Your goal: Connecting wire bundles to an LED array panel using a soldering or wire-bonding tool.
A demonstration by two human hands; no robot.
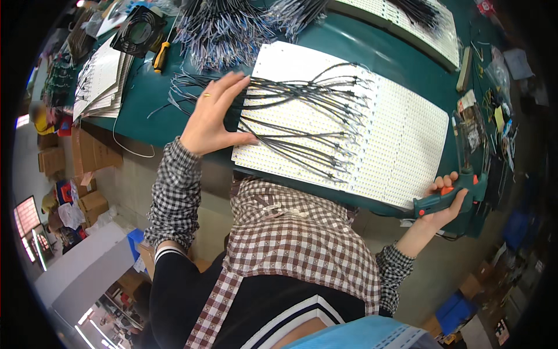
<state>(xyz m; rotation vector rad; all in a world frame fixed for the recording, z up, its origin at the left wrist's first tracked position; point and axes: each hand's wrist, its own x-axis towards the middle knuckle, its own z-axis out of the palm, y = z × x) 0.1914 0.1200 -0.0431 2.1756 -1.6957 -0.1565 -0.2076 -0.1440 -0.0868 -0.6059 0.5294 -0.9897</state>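
A white board with rows of small yellowish dots (407, 134) lies across the front of the table. Black cables (302, 134) run over its left half, their right ends fixed in a column near its middle and their loose ends past its left edge. My left hand (218, 113) rests over the cables at that left edge, thumb spread from the fingers and nothing gripped. In my right hand (447, 203) is a dark green glue gun with orange parts (433, 203), held at the board's lower right corner. My fingers wrap its handle.
Bundles of wires (218, 35) are heaped at the back. A stack of white boards (104, 81), a black fan (139, 32) and a yellow-handled screwdriver (162, 58) sit at the left. Another white board (401, 23) lies at the back right. Tools and scraps (500, 116) clutter the right edge.
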